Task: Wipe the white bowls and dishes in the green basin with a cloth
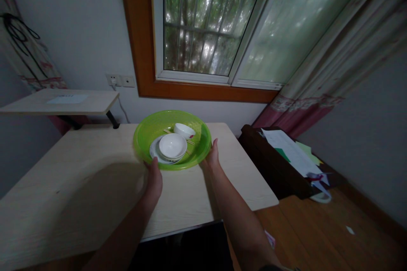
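Note:
A round, bright green plastic basin (152, 124) is held at the far side of the table between both hands. My left hand (154, 180) grips its near-left edge, thumb up by the rim and fingers hidden underneath. On the right side, my right hand (213, 156) has the rim between thumb and fingers. Inside the basin, white bowls (172, 146), apparently stacked, sit on a white plate (154, 149). Another white bowl (183, 130) with a small red mark leans tilted behind them. Light chopsticks (190, 142) lie partly hidden under the bowls.
The pale wooden table (104, 144) carries a raised shelf (95, 103) at left with a paper on it. A wall socket (120, 80) and window (216, 21) are behind. To the right stands a dark cabinet (270, 161) with papers on top.

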Motion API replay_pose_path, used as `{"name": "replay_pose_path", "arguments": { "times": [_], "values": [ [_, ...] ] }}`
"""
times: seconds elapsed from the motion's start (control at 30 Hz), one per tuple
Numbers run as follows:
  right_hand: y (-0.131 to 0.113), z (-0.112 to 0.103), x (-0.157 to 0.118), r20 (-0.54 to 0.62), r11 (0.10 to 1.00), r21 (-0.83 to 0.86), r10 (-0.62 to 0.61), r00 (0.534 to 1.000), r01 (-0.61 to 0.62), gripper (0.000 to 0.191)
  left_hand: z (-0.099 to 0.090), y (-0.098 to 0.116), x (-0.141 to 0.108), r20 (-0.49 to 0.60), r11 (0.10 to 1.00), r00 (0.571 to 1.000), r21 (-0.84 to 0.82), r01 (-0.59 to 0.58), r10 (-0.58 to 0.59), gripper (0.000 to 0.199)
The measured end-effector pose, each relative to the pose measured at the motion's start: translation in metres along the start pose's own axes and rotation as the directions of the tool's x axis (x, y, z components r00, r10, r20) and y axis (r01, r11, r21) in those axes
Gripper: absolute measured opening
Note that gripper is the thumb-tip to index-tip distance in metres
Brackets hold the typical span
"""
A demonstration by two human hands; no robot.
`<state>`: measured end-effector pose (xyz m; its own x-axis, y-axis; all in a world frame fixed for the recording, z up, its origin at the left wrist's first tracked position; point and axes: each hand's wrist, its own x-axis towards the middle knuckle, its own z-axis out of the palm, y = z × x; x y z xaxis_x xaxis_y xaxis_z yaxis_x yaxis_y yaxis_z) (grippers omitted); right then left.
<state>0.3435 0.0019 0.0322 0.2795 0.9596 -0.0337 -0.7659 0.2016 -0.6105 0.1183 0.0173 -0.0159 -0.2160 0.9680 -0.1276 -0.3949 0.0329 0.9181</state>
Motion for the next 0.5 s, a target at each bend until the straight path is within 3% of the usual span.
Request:
{"name": "replay_pose_path", "arguments": {
  "times": [0.07, 0.27, 0.37, 0.5],
  "values": [
    [0.0, 0.0, -0.001, -0.013, 1.0, 0.001, -0.003, 1.0, 0.003, 0.075, 0.004, -0.001, -0.019, -0.056, 0.994, 0.998, 0.107, 0.017, -0.011, 0.073],
    [-0.004, 0.0, -0.003, -0.019, 0.997, -0.037, -0.064, 0.998, 0.063, 0.066, 0.015, 0.006, -0.063, 0.002, 0.986, 1.0, 0.167, -0.021, 0.021, 0.093],
    [-0.005, -0.005, 0.0, -0.035, 0.995, -0.039, -0.088, 0.996, 0.087, 0.062, 0.009, 0.007, -0.057, -0.015, 0.996, 0.999, 0.075, -0.04, 0.041, 0.078],
    [-0.006, -0.013, 0.005, -0.06, 0.994, -0.051, -0.104, 0.993, 0.101, 0.059, -0.013, 0.026, -0.016, -0.067, 0.995, 0.995, -0.067, -0.075, 0.071, 0.056]
  ]
}}
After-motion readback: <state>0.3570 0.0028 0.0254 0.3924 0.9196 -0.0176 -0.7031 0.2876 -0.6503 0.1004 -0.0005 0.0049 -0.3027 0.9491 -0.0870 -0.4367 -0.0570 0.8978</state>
